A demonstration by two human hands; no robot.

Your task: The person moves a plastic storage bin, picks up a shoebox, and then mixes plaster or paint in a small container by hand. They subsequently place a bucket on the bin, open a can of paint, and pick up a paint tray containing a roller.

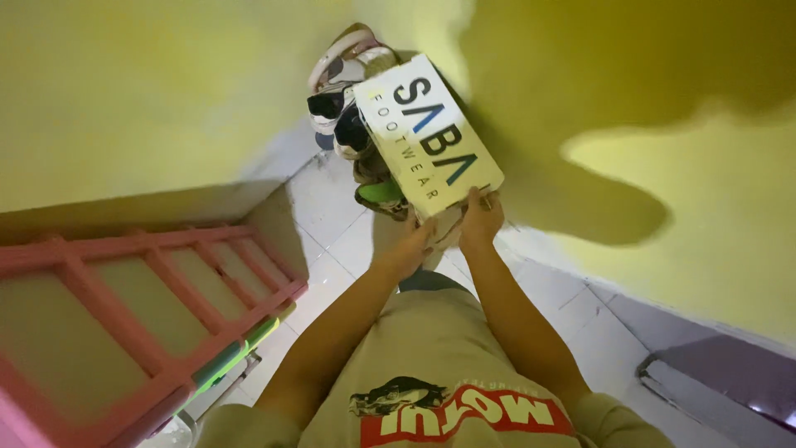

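Yellow corner; both hands hold shoebox lid (427,137), long axis upper-left to lower-right.

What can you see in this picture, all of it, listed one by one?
shoe box lid: one, white with dark and blue lettering, held up over the corner of the room.
shoes: a pile, exact count unclear; white, black, pinkish, one with green; on the floor in the corner, partly behind the lid.
pink rack: one, pink frame with slats, at the left.
walls: yellow, meeting at the corner.
floor: white tiles.
dark object: one, purple-grey, lower right; kind unclear.
shirt: beige with a red print, on the person.
left hand: at the lid's near edge.
right hand: gripping the lid's near edge.
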